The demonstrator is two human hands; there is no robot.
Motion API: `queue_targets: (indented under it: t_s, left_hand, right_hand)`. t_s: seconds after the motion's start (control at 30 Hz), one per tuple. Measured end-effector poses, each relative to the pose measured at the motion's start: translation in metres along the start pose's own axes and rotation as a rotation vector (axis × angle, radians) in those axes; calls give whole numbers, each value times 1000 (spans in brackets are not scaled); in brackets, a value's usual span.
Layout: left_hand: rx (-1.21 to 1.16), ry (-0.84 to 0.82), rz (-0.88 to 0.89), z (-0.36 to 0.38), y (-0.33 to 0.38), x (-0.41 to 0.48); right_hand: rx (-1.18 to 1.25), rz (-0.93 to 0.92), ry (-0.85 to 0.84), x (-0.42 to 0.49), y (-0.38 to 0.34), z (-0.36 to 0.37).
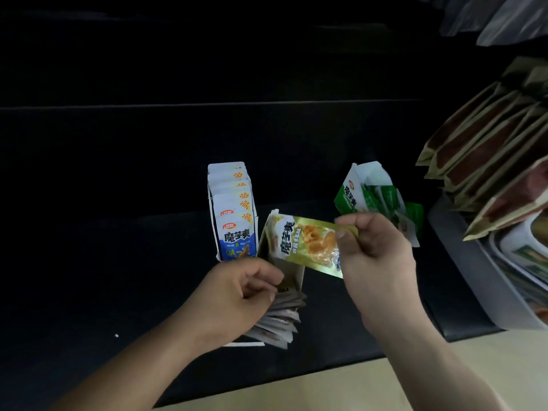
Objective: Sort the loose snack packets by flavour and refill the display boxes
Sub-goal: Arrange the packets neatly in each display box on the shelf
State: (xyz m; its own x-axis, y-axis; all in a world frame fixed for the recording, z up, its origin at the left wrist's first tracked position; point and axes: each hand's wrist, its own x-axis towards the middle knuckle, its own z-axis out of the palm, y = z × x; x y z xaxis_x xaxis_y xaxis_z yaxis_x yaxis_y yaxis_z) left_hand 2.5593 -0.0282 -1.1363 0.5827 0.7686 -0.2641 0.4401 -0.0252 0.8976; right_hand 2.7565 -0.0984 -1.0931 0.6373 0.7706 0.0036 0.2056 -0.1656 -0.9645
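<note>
— Where is the gold packet (305, 244)?

— In the air, pinched at its right end between the thumb and fingers of the right hand (376, 262). Its long axis runs left to right, and its free left end hangs just over the open gold box (292, 277) in the middle.

— So the box lies left of the gripping fingers?

— Yes, left and a little nearer. The packet would probably need turning on end to slot in, like those in the blue box (211, 218) on the left.

— And the left hand (237, 298)?

— It is the nearer one to the box. Its fingers are curled at the box's near-left wall, above the pale packets (281, 318). Whether they pinch cardboard or a packet cannot be told.

— The green box (347, 194)?

— Far right, and the wrong flavour.
</note>
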Motion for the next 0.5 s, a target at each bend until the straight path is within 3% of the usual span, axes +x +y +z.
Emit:
queue_targets:
  t_s: [0.13, 0.23, 0.33, 0.5]
  left_hand:
    - [-149, 80, -33, 5, 10, 2]
    - [-233, 100, -82, 3, 13, 0]
    - [-266, 145, -24, 3, 9, 1]
    - [-234, 128, -4, -3, 2, 10]
  right_hand:
    - [223, -34, 9, -11, -5, 3]
    - [321, 71, -67, -16, 7, 13]
    - [234, 93, -105, -12, 13, 20]
    - [-6, -83, -252, 2, 7, 20]
